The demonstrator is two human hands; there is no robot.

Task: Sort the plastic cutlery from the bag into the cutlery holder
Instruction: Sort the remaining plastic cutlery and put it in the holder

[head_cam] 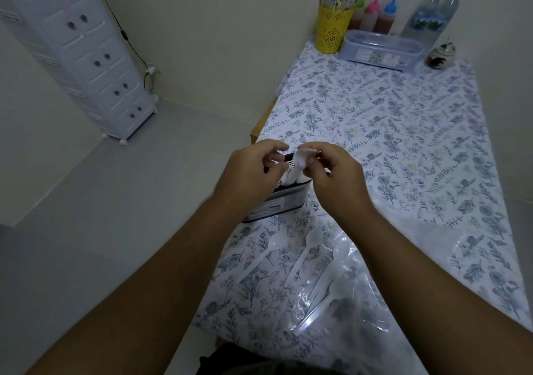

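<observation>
We see a desk (389, 132) covered in smooth printed floral cloth. Near us lies a glossy, crinkled clear plastic bag (354, 311) with translucent white plastic spoons (310, 252). The cutlery holder (284, 201) looks like shiny metal. At the far end stand a perforated yellow plastic cup (331, 30), clear plastic bottles (429, 17) and a glazed jar (440, 57).
</observation>
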